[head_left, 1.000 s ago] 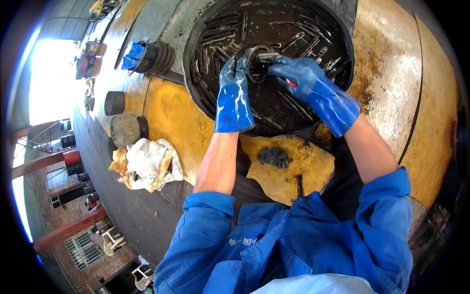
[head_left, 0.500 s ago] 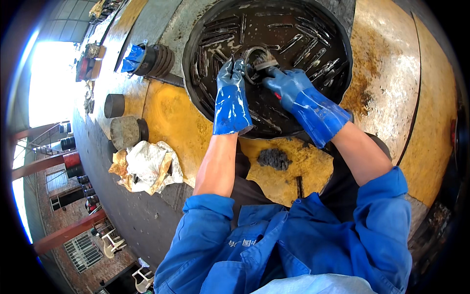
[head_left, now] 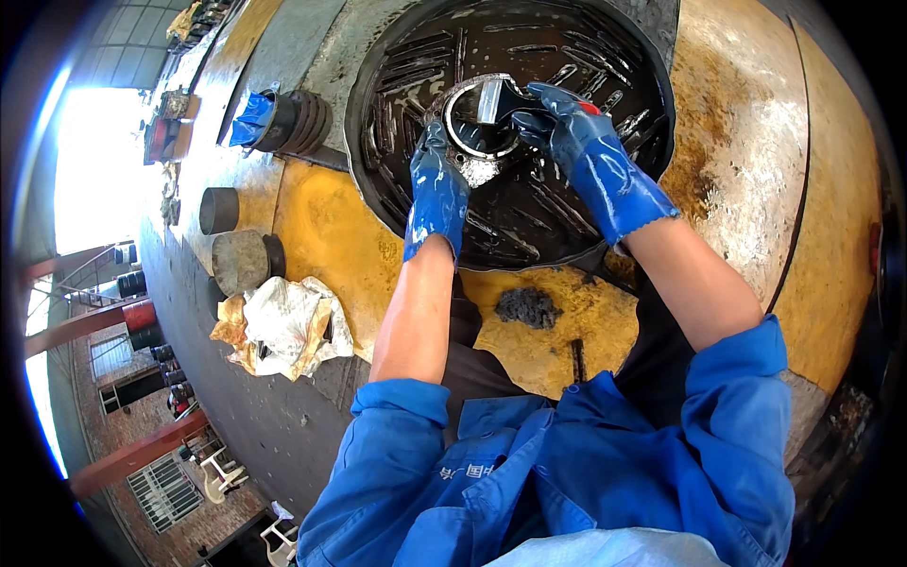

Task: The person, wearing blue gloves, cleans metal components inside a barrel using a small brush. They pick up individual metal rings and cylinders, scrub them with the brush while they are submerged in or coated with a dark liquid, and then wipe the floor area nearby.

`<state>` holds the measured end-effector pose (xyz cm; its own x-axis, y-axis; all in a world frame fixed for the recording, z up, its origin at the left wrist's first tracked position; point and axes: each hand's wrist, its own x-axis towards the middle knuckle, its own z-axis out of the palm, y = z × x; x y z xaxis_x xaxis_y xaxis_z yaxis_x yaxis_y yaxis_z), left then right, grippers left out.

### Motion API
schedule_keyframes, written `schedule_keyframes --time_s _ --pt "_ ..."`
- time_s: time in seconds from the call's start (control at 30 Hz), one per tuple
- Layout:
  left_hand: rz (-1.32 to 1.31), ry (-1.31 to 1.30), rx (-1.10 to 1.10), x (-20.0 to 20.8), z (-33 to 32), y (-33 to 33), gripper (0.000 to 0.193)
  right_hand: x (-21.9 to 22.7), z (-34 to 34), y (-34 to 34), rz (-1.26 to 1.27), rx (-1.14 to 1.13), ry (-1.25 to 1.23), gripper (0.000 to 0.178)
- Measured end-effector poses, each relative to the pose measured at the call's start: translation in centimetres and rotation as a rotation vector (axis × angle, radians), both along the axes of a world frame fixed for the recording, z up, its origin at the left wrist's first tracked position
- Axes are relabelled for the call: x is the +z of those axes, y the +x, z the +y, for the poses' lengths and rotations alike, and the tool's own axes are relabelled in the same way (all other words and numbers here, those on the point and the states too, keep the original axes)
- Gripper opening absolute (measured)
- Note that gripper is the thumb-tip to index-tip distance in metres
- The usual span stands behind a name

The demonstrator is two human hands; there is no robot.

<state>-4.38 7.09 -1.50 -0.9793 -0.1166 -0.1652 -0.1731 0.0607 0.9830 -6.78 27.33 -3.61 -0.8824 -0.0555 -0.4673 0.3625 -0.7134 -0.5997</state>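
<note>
Left grip closed around metal ring, right grip around brush, oily tub, yellow surface, brick wall

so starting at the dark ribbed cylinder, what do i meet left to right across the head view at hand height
dark ribbed cylinder → round pan's left rim → left gloved hand → metal ring → right gloved hand → stained yellow panel

Bright daylight, blown-out left side
Glare whitens the opening; highlights glint on the metal ring and yellow panel; fisheye edges bend, corners black.
</note>
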Motion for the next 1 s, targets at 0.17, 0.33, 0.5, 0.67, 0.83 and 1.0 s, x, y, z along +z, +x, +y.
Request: schedule_keyframes --time_s 0.17,0.33,0.5,0.67,0.83,1.0 --pt "0.014 -0.02 0.012 0.0 -0.3 0.0 0.03 0.8 0.8 -0.3 0.041 0.141 -0.11 0.04" --pt "0.025 -0.038 0.027 0.3 -0.3 -0.2 0.029 0.9 2.6 -0.9 0.081 0.365 0.002 0.031" --pt "0.035 -0.047 0.03 1.0 -0.9 -0.6 0.028 4.1 3.3 -0.2 0.239 0.57 0.432 0.029" --pt "0.174 -0.022 -0.07 -1.6 -0.7 -1.2 0.028 2.0 3.8 -0.5 0.45 0.678 0.655 0.024" --pt "0.163 -0.039 -0.08 -1.3 -0.5 -1.2 0.028 2.8 2.8 1.1 0.697 0.763 1.072 0.024" --pt "0.156 -0.029 -0.085 -1.8 0.1 -1.6 0.027 1.7 2.2 2.4 0.869 0.737 1.427 0.023"
